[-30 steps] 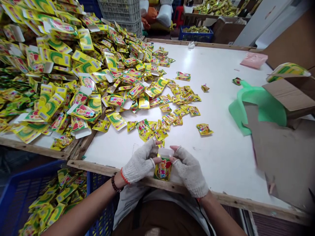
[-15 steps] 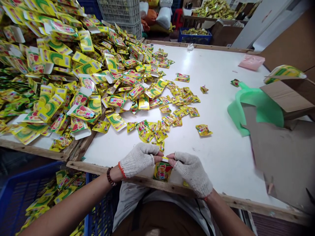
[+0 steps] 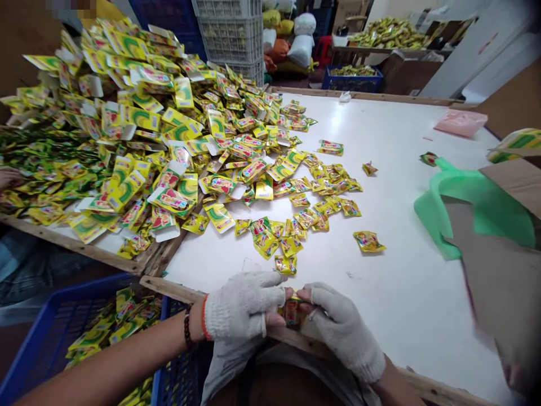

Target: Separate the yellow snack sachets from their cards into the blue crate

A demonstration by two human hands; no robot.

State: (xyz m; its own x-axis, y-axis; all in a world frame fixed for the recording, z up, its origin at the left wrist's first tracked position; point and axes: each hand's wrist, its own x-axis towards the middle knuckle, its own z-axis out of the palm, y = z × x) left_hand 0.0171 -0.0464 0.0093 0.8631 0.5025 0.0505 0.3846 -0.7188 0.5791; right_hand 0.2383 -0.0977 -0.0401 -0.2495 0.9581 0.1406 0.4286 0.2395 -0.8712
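At the table's front edge, a small yellow-green candy box with red and white lettering sits between my two hands. My left hand, in a white knitted glove with bare fingertips, grips its left side. My right hand, gloved likewise, has its fingertips closed on the top and right of the box. The fingers partly cover the box. Just beyond my hands lie loose yellow candy packets, several of them in a loose cluster.
A heap of flattened and open candy boxes fills the left. A green plastic scoop and cardboard are at right. A blue crate of filled boxes stands below left. Another person's hand shows at the left edge.
The view has turned left. My fingers have gone from pinching the white flap at the box's top to pressing round its top and sides; the flap no longer shows.
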